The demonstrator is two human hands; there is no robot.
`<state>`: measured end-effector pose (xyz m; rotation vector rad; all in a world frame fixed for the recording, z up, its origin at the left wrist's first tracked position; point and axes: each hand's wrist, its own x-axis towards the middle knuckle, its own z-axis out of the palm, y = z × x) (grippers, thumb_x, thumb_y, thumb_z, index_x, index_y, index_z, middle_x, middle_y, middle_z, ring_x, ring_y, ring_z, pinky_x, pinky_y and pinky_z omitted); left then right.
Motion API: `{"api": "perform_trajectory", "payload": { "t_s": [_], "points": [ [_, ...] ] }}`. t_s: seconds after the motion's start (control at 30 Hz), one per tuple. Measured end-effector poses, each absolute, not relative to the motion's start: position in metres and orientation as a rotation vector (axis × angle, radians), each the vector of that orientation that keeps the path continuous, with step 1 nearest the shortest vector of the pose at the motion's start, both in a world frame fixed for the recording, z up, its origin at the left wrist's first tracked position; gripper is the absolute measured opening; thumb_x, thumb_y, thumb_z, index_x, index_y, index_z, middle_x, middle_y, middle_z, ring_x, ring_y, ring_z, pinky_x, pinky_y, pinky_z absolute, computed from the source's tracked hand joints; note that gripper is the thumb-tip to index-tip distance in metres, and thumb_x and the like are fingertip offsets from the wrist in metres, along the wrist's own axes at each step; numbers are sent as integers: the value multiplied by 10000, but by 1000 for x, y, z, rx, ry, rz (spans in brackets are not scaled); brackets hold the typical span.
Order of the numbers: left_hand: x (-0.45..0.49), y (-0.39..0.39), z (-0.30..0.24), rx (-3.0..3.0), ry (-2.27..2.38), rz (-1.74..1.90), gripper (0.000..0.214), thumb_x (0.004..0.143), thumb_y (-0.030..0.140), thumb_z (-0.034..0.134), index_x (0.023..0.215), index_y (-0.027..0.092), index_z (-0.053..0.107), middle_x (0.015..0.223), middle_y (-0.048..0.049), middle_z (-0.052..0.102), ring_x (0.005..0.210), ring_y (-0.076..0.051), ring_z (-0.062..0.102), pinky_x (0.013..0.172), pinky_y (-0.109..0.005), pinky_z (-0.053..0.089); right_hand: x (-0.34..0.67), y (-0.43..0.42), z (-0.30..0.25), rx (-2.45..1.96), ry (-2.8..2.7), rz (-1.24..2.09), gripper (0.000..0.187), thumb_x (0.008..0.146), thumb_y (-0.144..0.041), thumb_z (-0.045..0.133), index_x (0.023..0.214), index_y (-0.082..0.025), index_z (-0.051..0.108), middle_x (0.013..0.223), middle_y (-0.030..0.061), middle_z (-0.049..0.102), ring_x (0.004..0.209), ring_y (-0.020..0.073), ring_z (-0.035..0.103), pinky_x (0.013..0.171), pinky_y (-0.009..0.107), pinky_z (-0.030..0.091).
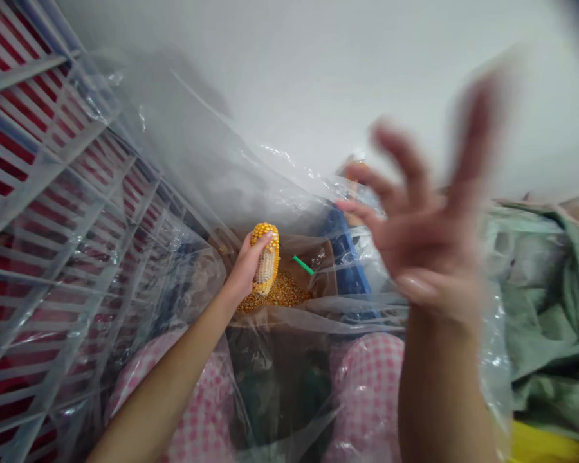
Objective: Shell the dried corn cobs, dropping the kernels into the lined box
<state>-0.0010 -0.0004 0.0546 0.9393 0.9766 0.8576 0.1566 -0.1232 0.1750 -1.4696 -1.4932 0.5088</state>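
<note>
My left hand (245, 265) grips a yellow corn cob (266, 258) upright over a pile of loose corn kernels (282, 293) inside a brown cardboard box (324, 270). Part of the cob is bare of kernels. My right hand (427, 222) is raised close to the camera, blurred by motion, its fingers spread apart and holding nothing. A small green stick (303, 264) lies in the box beside the kernels.
Clear plastic sheeting (231, 173) drapes around the box and over my pink checked lap (367, 379). White slatted crates (43, 212) over red stand at left. A green sack (550, 308) lies at right, something yellow (550, 445) below it, a blue object (350, 270) behind the box.
</note>
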Motion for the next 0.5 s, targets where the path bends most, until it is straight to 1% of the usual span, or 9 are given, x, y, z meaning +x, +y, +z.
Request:
{"api": "perform_trajectory", "payload": {
  "t_s": [0.03, 0.1, 0.13, 0.17, 0.2, 0.27, 0.33, 0.4, 0.5],
  "points": [
    [-1, 0, 54, 944, 975, 866, 371, 627, 427, 672, 908, 203, 576, 777, -4, 605, 688, -149, 574, 601, -225, 433, 153, -113, 159, -1439, -1499, 592, 873, 696, -674, 500, 1393, -364, 77, 1408, 10, 266, 1245, 275, 348, 927, 403, 420],
    [-1, 0, 52, 947, 993, 874, 373, 627, 423, 672, 915, 201, 585, 787, -1, 607, 703, -144, 568, 608, -217, 425, 147, -93, 119, -1596, -1454, 766, 709, 768, -601, 471, 1356, -261, 270, 1323, 86, 393, 1142, 246, 458, 874, 380, 442],
    [-1, 0, 50, 948, 1005, 873, 370, 630, 420, 671, 913, 199, 587, 780, 1, 605, 701, -141, 564, 609, -214, 421, 146, -84, 98, -1727, -1401, 882, 648, 786, -591, 450, 1305, -214, 362, 1215, 114, 492, 1042, 233, 525, 828, 376, 456],
    [-1, 1, 49, 947, 1015, 872, 364, 632, 417, 670, 910, 197, 587, 770, 3, 601, 695, -138, 560, 608, -213, 418, 144, -78, 79, -1802, -1364, 1001, 614, 789, -590, 445, 1245, -178, 428, 1064, 116, 574, 907, 210, 575, 766, 360, 468],
    [-1, 1, 49, 947, 1019, 871, 359, 635, 414, 669, 906, 194, 586, 763, 5, 596, 692, -135, 557, 609, -211, 416, 142, -74, 63, -1823, -1328, 1114, 572, 802, -591, 419, 1176, -162, 476, 895, 91, 611, 762, 180, 587, 673, 328, 470],
    [-1, 2, 49, 937, 1024, 863, 347, 633, 407, 672, 888, 188, 583, 749, 10, 585, 682, -129, 551, 601, -206, 411, 140, -72, 44, -1805, -1389, 1188, 480, 835, -575, 357, 938, -154, 565, 649, 22, 554, 577, 130, 517, 574, 277, 417],
    [-1, 2, 51, 910, 1034, 845, 338, 628, 407, 672, 862, 181, 582, 731, 12, 575, 657, -125, 543, 575, -203, 403, 137, -75, 40, -1758, -1499, 1088, 441, 859, -537, 338, 746, -163, 544, 580, -11, 475, 551, 107, 447, 569, 251, 364],
    [0, 1, 54, 881, 1050, 833, 332, 617, 406, 675, 836, 175, 581, 712, 13, 568, 629, -122, 535, 557, -205, 397, 136, -78, 45, -1719, -1534, 979, 417, 870, -505, 337, 688, -169, 503, 588, -23, 441, 573, 100, 411, 583, 237, 334],
    [1, 1, 56, 859, 1058, 796, 353, 599, 414, 678, 840, 178, 576, 708, 12, 574, 624, -135, 546, 560, -222, 405, 138, -79, 54, -1695, -1492, 966, 401, 882, -489, 310, 711, -177, 494, 589, -31, 419, 570, 97, 389, 571, 224, 315]
  ]
}}
